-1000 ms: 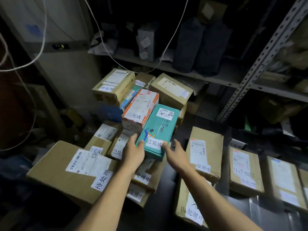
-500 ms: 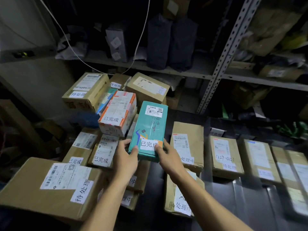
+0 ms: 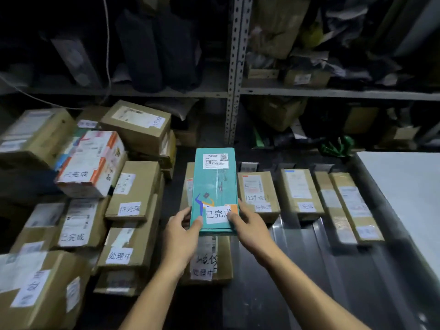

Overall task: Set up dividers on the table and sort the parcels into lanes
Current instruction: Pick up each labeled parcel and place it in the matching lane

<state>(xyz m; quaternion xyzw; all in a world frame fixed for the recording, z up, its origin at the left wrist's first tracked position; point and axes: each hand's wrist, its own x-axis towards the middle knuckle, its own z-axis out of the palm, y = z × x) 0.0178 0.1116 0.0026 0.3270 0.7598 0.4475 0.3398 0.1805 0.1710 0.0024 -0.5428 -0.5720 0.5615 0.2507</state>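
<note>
I am holding the teal parcel (image 3: 214, 186) at its near end, my left hand (image 3: 182, 236) and right hand (image 3: 250, 228) each pinching a corner so the label stays readable. It is sitting at the center of the frame, above a brown box (image 3: 209, 260) on the dark tabletop (image 3: 273, 282). I am judging which lane among the brown parcels (image 3: 300, 194) at right suits it.

We see a dark table (image 3: 309, 270) carrying brown cardboard parcels. A row of four labelled parcels (image 3: 301, 194) lies side by side at centre-right, separated by clear dividers (image 3: 277, 231). A stacked pile of parcels (image 3: 133, 191) occupies the left. A white panel (image 3: 404, 186) lies at far right.
</note>
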